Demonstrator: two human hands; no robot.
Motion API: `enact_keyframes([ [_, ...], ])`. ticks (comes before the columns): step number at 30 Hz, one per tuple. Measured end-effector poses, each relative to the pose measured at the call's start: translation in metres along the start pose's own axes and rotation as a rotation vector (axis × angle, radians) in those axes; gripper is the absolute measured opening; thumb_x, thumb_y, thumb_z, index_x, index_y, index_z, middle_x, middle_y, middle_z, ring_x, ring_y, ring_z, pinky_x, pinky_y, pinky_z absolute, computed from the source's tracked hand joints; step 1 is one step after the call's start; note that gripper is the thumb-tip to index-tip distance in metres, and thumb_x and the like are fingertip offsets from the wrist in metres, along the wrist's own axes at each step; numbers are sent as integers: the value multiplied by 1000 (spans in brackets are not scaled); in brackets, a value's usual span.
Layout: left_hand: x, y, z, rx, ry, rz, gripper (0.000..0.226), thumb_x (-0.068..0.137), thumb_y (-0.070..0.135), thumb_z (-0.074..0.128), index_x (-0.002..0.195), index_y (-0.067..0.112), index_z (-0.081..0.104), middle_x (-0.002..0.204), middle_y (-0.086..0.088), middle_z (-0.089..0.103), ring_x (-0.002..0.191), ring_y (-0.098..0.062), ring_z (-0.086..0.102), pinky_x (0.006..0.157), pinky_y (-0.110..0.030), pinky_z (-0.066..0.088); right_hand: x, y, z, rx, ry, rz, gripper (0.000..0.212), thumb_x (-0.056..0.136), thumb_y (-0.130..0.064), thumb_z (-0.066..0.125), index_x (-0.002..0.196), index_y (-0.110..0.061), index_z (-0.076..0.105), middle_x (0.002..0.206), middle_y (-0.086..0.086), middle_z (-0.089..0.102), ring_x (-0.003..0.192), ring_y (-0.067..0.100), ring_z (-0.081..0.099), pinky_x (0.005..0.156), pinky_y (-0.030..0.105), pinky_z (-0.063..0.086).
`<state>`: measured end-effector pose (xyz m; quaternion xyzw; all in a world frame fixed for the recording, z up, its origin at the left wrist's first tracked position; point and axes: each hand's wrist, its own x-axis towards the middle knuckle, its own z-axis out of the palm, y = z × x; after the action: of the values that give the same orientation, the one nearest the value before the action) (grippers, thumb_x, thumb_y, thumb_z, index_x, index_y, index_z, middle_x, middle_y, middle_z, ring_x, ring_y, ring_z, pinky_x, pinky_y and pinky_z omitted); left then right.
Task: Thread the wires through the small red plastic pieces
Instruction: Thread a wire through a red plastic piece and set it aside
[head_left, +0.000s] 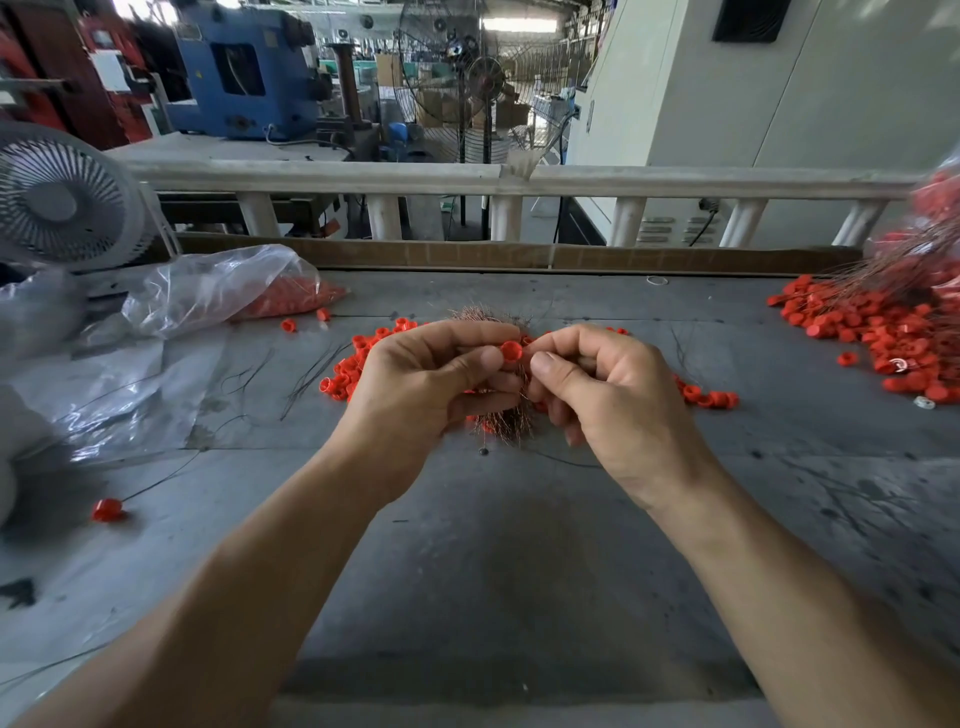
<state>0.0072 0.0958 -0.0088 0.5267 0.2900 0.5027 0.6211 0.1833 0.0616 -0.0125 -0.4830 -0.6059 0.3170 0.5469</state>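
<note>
A grey, stained table (519, 545) sits in a workshop, with a pale railing (332, 176) behind it and machines further back. At far left stands a white fan (57, 200). Beside it lies a clear bag (218, 286) holding red pieces, on crumpled plastic sheeting (119, 395). One capped wire (107, 510) lies alone near the left edge, and loose dark wires (306, 374) lie just right of the sheeting.

At the middle, a scatter of red pieces (345, 366) surrounds a bundle of copper-coloured wires (506, 423) on the table. The left hand (426, 379) pinches one red piece (511, 351) between thumb and forefinger, above the bundle. The right hand (608, 384) meets it from the other side, thumb and forefinger pressed together right at the piece; any wire between them is too fine to make out.

At far right lies a heap of red pieces (893, 338), with thin wires (904, 270) fanning out above it.
</note>
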Motion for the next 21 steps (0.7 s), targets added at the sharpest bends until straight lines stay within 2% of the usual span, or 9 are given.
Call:
enact_keyframes([
  [10, 1, 1, -1, -65, -17, -67, 20, 80, 9, 68, 97, 9, 80, 94, -17, 75, 82, -21, 73, 73, -30, 61, 0, 1, 0, 6, -12, -3, 13, 96, -19, 63, 90, -25, 74, 72, -1, 72, 59, 6, 60, 50, 17, 45],
  [16, 0, 2, 2, -162, -16, -93, 29, 81, 6, 66, 108, -3, 69, 96, -18, 74, 81, -22, 74, 70, -29, 61, 1, 1, 2, 67, -33, 41, 19, 90, -24, 55, 97, -28, 72, 76, -1, 73, 63, 13, 63, 50, 27, 48],
  [21, -1, 3, 3, -172, 2, -102, 30, 83, 9, 65, 110, -2, 67, 105, -20, 75, 80, -21, 75, 69, -29, 62, 0, 2, 3, 101, -67, 53, 20, 96, -18, 55, 108, -28, 68, 81, -3, 73, 66, 15, 64, 52, 29, 49],
])
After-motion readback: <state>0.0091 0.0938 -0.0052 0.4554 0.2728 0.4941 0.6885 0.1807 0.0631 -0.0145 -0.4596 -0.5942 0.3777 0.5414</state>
